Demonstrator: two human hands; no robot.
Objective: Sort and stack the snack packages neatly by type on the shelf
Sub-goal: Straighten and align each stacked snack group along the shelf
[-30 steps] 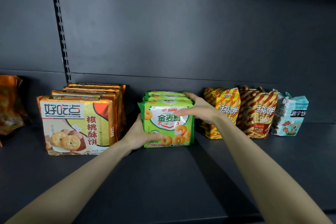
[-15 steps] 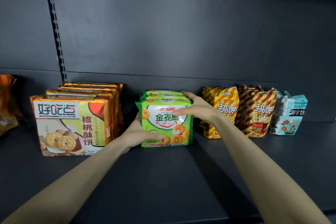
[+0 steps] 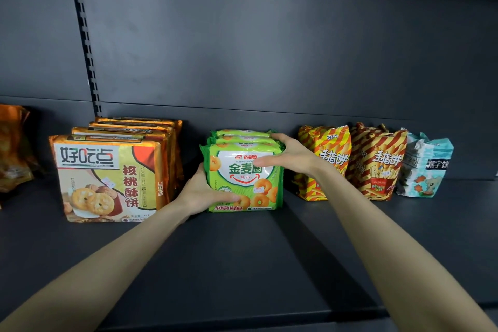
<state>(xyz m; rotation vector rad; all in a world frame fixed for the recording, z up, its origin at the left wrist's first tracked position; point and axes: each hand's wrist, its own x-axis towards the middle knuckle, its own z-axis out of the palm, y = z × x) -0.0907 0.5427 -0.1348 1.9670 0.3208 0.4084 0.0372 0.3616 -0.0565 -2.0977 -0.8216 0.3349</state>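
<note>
A row of three green ring-biscuit packs (image 3: 244, 178) stands upright in the middle of the dark shelf (image 3: 242, 264). My left hand (image 3: 202, 191) grips the front pack's lower left edge, thumb across its face. My right hand (image 3: 289, 155) holds the row's upper right side, fingers over the tops and thumb on the front pack. Left of them stands a row of several orange walnut-biscuit packs (image 3: 110, 178). To the right stand a yellow-striped finger-biscuit bag (image 3: 324, 162), a red-striped one (image 3: 377, 162) and a pale blue bag (image 3: 425, 167).
An orange foil bag (image 3: 13, 148) sits at the far left edge. A slotted upright rail (image 3: 85, 35) runs up the back panel. The shelf's front edge (image 3: 242, 315) lies below my forearms.
Both hands stay on the green packs in the same hold. The view has shifted slightly; the packs look squared up a little.
</note>
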